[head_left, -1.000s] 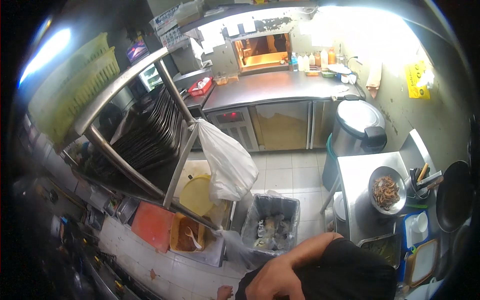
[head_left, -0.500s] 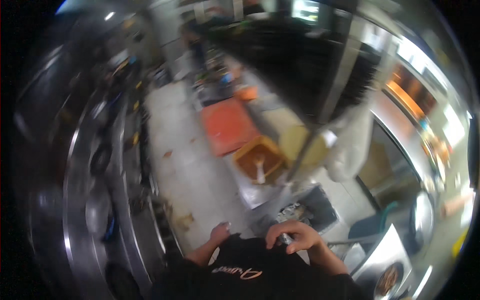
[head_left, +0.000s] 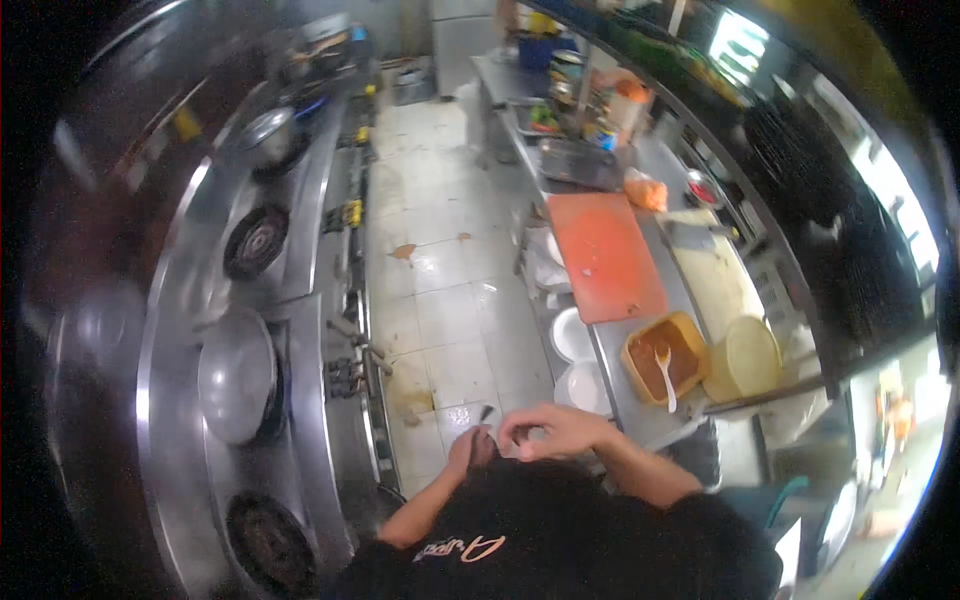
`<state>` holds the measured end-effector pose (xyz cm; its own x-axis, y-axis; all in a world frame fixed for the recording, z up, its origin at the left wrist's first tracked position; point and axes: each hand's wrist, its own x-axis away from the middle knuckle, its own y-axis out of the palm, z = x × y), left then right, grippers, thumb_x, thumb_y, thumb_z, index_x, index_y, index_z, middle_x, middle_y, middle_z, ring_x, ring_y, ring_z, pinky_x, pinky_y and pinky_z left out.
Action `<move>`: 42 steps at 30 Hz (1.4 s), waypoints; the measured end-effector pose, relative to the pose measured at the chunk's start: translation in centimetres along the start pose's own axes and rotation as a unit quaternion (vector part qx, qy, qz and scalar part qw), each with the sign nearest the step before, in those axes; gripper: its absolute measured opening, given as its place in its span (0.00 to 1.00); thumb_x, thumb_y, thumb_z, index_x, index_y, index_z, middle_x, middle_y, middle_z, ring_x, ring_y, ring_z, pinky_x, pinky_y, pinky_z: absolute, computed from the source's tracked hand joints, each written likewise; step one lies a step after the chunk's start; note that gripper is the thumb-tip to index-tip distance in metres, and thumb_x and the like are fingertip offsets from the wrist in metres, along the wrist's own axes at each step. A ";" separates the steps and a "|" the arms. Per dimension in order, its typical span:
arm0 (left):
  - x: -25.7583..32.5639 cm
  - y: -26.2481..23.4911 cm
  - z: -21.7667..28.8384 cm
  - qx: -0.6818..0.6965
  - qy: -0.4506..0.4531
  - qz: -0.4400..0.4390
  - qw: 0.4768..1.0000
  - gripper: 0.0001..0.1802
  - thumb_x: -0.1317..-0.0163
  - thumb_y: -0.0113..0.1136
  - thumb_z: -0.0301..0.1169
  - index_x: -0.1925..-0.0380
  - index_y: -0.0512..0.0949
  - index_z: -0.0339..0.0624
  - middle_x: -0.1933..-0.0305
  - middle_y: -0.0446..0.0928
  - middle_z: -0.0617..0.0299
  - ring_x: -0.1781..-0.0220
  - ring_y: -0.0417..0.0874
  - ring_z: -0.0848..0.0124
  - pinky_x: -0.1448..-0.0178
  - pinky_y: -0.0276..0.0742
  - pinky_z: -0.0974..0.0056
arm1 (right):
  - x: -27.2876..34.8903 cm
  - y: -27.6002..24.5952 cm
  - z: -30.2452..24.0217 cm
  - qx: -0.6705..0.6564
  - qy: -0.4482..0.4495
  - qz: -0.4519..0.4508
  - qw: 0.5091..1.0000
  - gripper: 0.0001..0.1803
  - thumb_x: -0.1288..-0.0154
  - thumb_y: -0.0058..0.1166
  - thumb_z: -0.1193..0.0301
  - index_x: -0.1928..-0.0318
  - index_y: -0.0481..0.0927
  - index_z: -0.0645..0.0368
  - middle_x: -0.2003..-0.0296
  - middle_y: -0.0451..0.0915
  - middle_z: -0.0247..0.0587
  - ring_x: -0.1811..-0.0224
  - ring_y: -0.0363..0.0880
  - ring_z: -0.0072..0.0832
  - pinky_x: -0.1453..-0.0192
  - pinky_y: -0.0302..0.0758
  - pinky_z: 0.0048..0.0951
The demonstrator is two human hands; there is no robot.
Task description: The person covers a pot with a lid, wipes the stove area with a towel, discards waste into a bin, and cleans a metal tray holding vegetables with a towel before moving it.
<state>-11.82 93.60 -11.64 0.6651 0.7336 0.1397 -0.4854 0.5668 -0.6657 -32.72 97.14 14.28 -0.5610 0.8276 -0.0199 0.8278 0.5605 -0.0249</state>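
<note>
In front of my dark shirt (head_left: 520, 520), my hands are close together. My left hand (head_left: 466, 456) is closed round a small dark object (head_left: 487, 412) whose thin tip sticks up past the fingers; its kind is not clear. Just to the right is my right hand (head_left: 560, 430), its fingers bent and its thumb apart from them. Nothing can be made out in the gap between them. Nearest on the right is a steel counter (head_left: 640, 425) bearing an orange-yellow tub (head_left: 690, 335) of brown sauce. A white ladle-like spoon (head_left: 668, 385) leans in it.
Along the left runs a steel stove (head_left: 300, 330) with a domed wok or lid (head_left: 237, 378), burners (head_left: 257, 240) and a pot (head_left: 272, 140). A red cutting board (head_left: 605, 260) and a round yellowish lid (head_left: 745, 360) lie on the right counter. White plates (head_left: 583, 388) sit below. A tiled aisle (head_left: 440, 310) runs between.
The view has swung right to left, so the stove and aisle show more fully. My hands have drawn closer together. A silvery thing seen at my right hand no longer shows.
</note>
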 end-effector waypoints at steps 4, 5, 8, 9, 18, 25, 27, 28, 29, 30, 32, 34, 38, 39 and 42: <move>-3.0 -5.1 -4.2 0.036 -0.203 -0.041 0.978 0.21 0.52 0.53 0.41 0.59 0.74 0.41 0.67 0.77 0.49 0.64 0.79 0.58 0.58 0.72 0.59 | -4.3 -2.5 0.4 0.013 0.034 0.012 0.999 0.22 0.45 0.51 0.52 0.65 0.73 0.61 0.71 0.74 0.32 0.69 0.69 0.19 0.63 0.67 0.23; -3.2 -3.5 -9.8 0.092 -0.159 0.011 0.983 0.21 0.52 0.55 0.40 0.60 0.74 0.40 0.69 0.77 0.49 0.65 0.79 0.61 0.59 0.73 0.60 | -5.1 -3.2 1.1 0.028 0.030 0.027 0.999 0.20 0.44 0.51 0.54 0.65 0.73 0.61 0.71 0.74 0.32 0.69 0.69 0.20 0.63 0.67 0.23; -4.1 -4.4 -19.0 0.055 -0.177 0.024 0.982 0.20 0.52 0.56 0.38 0.60 0.74 0.37 0.69 0.77 0.50 0.68 0.79 0.64 0.65 0.74 0.63 | -6.8 -5.1 2.3 0.057 0.029 0.048 0.997 0.17 0.43 0.50 0.58 0.65 0.73 0.61 0.72 0.73 0.31 0.69 0.68 0.19 0.63 0.66 0.23; -5.4 -5.3 -18.6 0.052 -0.171 0.015 0.984 0.20 0.52 0.56 0.38 0.60 0.74 0.37 0.69 0.77 0.50 0.68 0.79 0.64 0.65 0.74 0.63 | -6.8 -6.0 2.8 0.047 0.049 0.079 0.995 0.17 0.42 0.50 0.58 0.65 0.73 0.61 0.73 0.72 0.31 0.69 0.67 0.18 0.63 0.66 0.22; -21.5 -16.7 -10.9 0.237 -0.223 0.046 0.944 0.19 0.49 0.56 0.32 0.58 0.72 0.33 0.70 0.76 0.55 0.73 0.76 0.71 0.69 0.73 0.69 | -9.8 -16.8 4.0 0.068 0.152 0.223 0.960 0.16 0.42 0.50 0.59 0.66 0.74 0.61 0.74 0.73 0.34 0.70 0.68 0.19 0.64 0.66 0.24; -32.3 -22.1 -9.4 0.141 -0.176 0.042 0.973 0.18 0.48 0.54 0.32 0.58 0.72 0.34 0.72 0.75 0.57 0.76 0.78 0.72 0.73 0.71 0.69 | -17.3 -28.2 4.7 0.096 0.127 0.232 0.960 0.16 0.41 0.50 0.59 0.67 0.73 0.61 0.75 0.73 0.33 0.70 0.67 0.18 0.66 0.65 0.24; -34.3 -23.7 -9.9 0.165 -0.202 0.072 0.963 0.18 0.49 0.55 0.33 0.58 0.72 0.34 0.73 0.76 0.57 0.76 0.77 0.72 0.71 0.71 0.69 | -21.5 -32.0 4.3 0.150 0.130 0.207 0.958 0.17 0.42 0.49 0.57 0.68 0.74 0.61 0.74 0.75 0.37 0.71 0.70 0.24 0.66 0.67 0.28; -34.5 -24.1 -10.2 0.190 -0.226 0.099 0.950 0.19 0.49 0.57 0.33 0.58 0.72 0.33 0.73 0.76 0.57 0.76 0.75 0.72 0.70 0.71 0.69 | -23.4 -33.3 4.1 0.204 0.134 0.183 0.952 0.18 0.42 0.49 0.56 0.68 0.74 0.61 0.74 0.76 0.41 0.71 0.74 0.30 0.66 0.69 0.31; -34.7 -24.3 -11.0 0.203 -0.225 0.110 0.947 0.18 0.49 0.57 0.33 0.59 0.73 0.34 0.75 0.76 0.57 0.76 0.75 0.72 0.69 0.71 0.68 | -25.0 -34.2 4.3 0.204 0.114 0.175 0.956 0.18 0.43 0.49 0.56 0.68 0.75 0.61 0.73 0.77 0.43 0.71 0.75 0.32 0.66 0.69 0.31; -34.7 -24.3 -12.9 0.206 -0.236 0.133 0.940 0.18 0.49 0.57 0.33 0.59 0.73 0.34 0.75 0.76 0.57 0.76 0.75 0.72 0.69 0.71 0.68 | -27.0 -35.1 3.7 0.207 0.105 0.151 0.961 0.18 0.43 0.49 0.56 0.68 0.75 0.61 0.73 0.77 0.43 0.71 0.75 0.32 0.66 0.69 0.31; -35.9 -23.7 -17.2 0.238 -0.256 0.106 0.931 0.18 0.50 0.58 0.34 0.60 0.74 0.34 0.77 0.75 0.57 0.76 0.76 0.71 0.69 0.71 0.68 | -30.5 -36.9 2.6 0.201 0.111 0.129 0.965 0.18 0.43 0.49 0.56 0.68 0.75 0.61 0.73 0.77 0.43 0.71 0.75 0.31 0.66 0.70 0.30; -38.3 -25.5 -16.9 0.218 -0.301 0.108 0.922 0.19 0.51 0.59 0.36 0.61 0.74 0.35 0.78 0.75 0.57 0.77 0.76 0.70 0.70 0.71 0.67 | -33.4 -39.0 2.9 0.201 0.126 0.100 0.966 0.18 0.43 0.50 0.56 0.68 0.75 0.61 0.74 0.77 0.42 0.71 0.75 0.31 0.66 0.70 0.30; -45.1 -30.0 -18.2 0.147 -0.298 0.050 0.942 0.21 0.52 0.58 0.39 0.61 0.75 0.37 0.75 0.76 0.54 0.74 0.77 0.68 0.67 0.71 0.65 | -37.7 -42.1 6.4 0.211 0.139 0.105 0.962 0.17 0.44 0.51 0.57 0.67 0.75 0.60 0.74 0.76 0.41 0.72 0.74 0.30 0.66 0.69 0.30; -47.4 -30.9 -18.6 0.130 -0.271 0.037 0.953 0.21 0.52 0.58 0.40 0.61 0.75 0.37 0.73 0.76 0.53 0.71 0.78 0.66 0.65 0.72 0.64 | -38.2 -42.8 6.6 0.212 0.148 0.118 0.959 0.17 0.44 0.51 0.58 0.67 0.75 0.60 0.75 0.76 0.41 0.73 0.73 0.29 0.68 0.68 0.29; -54.6 -34.2 -19.5 0.015 -0.159 0.042 0.986 0.20 0.52 0.57 0.41 0.61 0.75 0.40 0.65 0.77 0.50 0.61 0.78 0.60 0.57 0.72 0.62 | -40.8 -46.0 6.1 0.229 0.220 0.123 0.940 0.17 0.45 0.52 0.58 0.66 0.76 0.61 0.73 0.77 0.43 0.71 0.74 0.32 0.66 0.69 0.30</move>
<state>-20.43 26.87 -10.78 0.4134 0.8558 0.3110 -0.5500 0.5069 -0.6637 -47.97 37.45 10.11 -0.2123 0.9190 0.3321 0.7846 0.3629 -0.5027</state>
